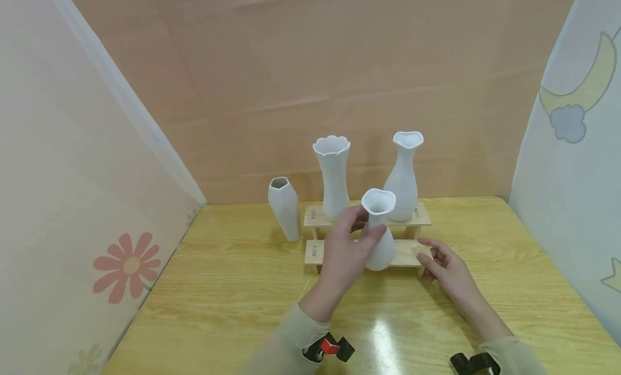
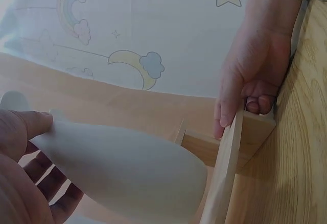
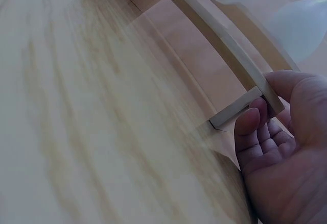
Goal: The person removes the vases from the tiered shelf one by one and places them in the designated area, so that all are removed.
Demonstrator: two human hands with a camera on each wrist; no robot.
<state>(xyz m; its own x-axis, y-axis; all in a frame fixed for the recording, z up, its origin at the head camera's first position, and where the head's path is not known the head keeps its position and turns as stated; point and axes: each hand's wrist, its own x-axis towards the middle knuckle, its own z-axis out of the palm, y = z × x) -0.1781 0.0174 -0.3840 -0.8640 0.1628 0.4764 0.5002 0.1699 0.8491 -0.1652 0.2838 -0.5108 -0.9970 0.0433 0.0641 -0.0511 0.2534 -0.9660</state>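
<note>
The left hand (image 1: 342,248) holds the front vase (image 1: 383,252) by its neck, close over the lower shelf (image 1: 406,252); a loose hold could topple it. The right hand (image 1: 448,270) grips that shelf's right end, where a tug might unsettle it.

Four white vases (image 1: 382,250): two with wavy rims, one with scalloped rim, one with angular rim. Two raised wooden shelf boards (image 1: 406,254). One table (image 1: 218,289). One left hand (image 1: 345,251), one right hand (image 1: 450,275). Two sleeves (image 1: 288,342). Two black wrist devices (image 1: 345,349). Printed: one red flower (image 1: 131,265), one yellow moon (image 1: 602,70), one rainbow (image 2: 65,10).
</note>
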